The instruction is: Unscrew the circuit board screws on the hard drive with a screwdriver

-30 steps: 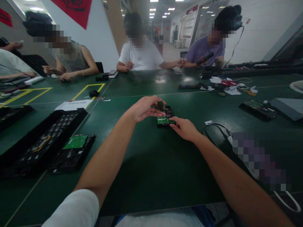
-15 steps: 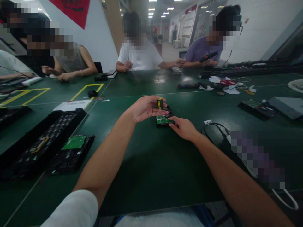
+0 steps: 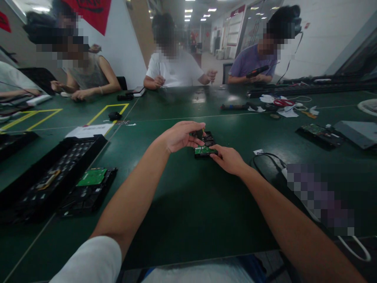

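In the middle of the table lies a small black device with a green circuit board [image 3: 205,150]. My left hand [image 3: 182,136] is above its left side, with thumb and fingers closed around a short black-and-yellow screwdriver [image 3: 200,135]. The lower end of the screwdriver is hidden behind my fingers, so whether it touches the board cannot be told. On the device's right edge, my right hand [image 3: 229,159] grips with thumb and index finger.
To the left are a long black tray [image 3: 91,147] and another black unit with a green board [image 3: 92,177]. A third board unit [image 3: 319,133] lies at right, near a grey box [image 3: 357,133]. A white cable [image 3: 357,247] runs at front right. Several people sit opposite.
My left hand has turned the screwdriver, and its yellow part is now mostly out of sight. My right hand stays on the device. Across the table, one person's hand has drawn back from a neighbour's.
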Demonstrator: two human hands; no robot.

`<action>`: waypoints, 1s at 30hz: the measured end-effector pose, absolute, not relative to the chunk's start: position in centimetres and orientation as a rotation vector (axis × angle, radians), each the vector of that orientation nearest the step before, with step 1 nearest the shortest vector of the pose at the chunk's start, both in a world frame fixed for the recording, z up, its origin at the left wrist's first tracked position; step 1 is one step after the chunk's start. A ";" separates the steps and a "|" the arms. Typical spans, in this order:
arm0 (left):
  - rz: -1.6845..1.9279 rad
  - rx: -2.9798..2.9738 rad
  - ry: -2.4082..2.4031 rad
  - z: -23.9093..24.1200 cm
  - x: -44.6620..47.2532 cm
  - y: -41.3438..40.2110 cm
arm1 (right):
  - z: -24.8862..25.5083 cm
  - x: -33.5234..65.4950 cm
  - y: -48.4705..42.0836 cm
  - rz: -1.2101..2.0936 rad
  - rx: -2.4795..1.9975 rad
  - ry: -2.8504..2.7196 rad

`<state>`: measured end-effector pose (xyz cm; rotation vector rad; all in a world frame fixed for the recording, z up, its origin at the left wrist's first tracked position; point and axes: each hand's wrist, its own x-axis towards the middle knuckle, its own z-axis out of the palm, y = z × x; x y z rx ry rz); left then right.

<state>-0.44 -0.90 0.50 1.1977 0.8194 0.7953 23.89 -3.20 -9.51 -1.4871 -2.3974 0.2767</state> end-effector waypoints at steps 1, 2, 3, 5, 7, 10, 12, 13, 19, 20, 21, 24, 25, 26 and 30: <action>0.796 1.189 0.816 0.5 -0.3 -0.9 | -9.5 23.9 -3.2 0.282 -1.490 -2.397; 0.799 1.183 0.812 0.4 -0.3 -0.9 | -9.4 23.8 -3.3 0.288 -1.491 -2.398; 0.803 1.178 0.808 0.4 -0.2 -0.9 | -9.3 23.8 -3.3 0.292 -1.494 -2.397; 0.818 1.170 0.804 0.3 0.0 -0.8 | -9.2 23.8 -3.3 0.297 -1.498 -2.396; 0.842 1.163 0.812 0.3 0.0 -0.8 | -9.2 23.8 -3.3 0.300 -1.496 -2.397; 0.878 1.172 0.849 0.5 0.0 -0.8 | -9.3 23.8 -3.2 0.301 -1.486 -2.396; 0.888 1.182 0.875 0.6 0.0 -0.9 | -9.4 23.9 -3.2 0.299 -1.488 -2.394; 0.887 1.182 0.882 0.7 0.0 -1.0 | -9.4 23.9 -3.2 0.296 -1.491 -2.392; 0.874 1.089 0.847 0.7 0.2 -0.9 | -9.6 24.0 -3.2 0.278 -1.470 -2.391; 0.880 1.066 0.841 0.6 0.2 -0.8 | -9.6 24.0 -3.2 0.280 -1.468 -2.390; 0.889 1.047 0.834 0.5 0.3 -0.7 | -9.6 24.0 -3.2 0.282 -1.469 -2.389; 0.887 1.030 0.812 0.3 0.5 -0.6 | -9.4 23.9 -3.2 0.292 -1.474 -2.388; 0.877 1.036 0.812 0.3 0.5 -0.6 | -9.3 23.9 -3.3 0.297 -1.476 -2.389; 0.869 1.047 0.817 0.3 0.5 -0.7 | -9.3 23.9 -3.3 0.300 -1.482 -2.389; 0.883 1.096 0.864 0.4 0.1 -0.7 | -9.2 23.8 -3.3 0.295 -1.502 -2.391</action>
